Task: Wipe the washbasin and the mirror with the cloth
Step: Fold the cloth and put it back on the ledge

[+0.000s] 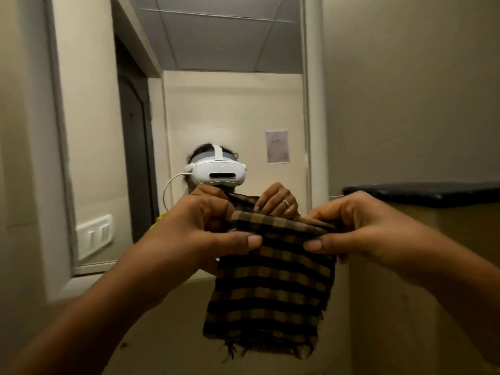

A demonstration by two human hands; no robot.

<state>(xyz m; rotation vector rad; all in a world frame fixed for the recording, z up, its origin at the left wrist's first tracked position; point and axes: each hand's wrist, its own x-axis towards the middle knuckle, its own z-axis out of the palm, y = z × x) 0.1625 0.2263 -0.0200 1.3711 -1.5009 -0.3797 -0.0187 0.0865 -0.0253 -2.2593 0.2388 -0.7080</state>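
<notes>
A brown and black checked cloth [270, 288] hangs in front of me, its fringed lower edge loose. My left hand [200, 234] pinches its top left corner between thumb and fingers. My right hand [365, 234] pinches the top right corner the same way, so the top edge is stretched between both hands. Behind the cloth is the wall mirror [216, 104], which reflects my hands, the cloth and a person with a white headset. The washbasin is out of view.
A dark countertop edge [419, 192] juts out at the right at hand height, above a beige wall. A white switch plate [94, 235] shows in the mirror at the left. The mirror's white frame [315, 104] runs down its right side.
</notes>
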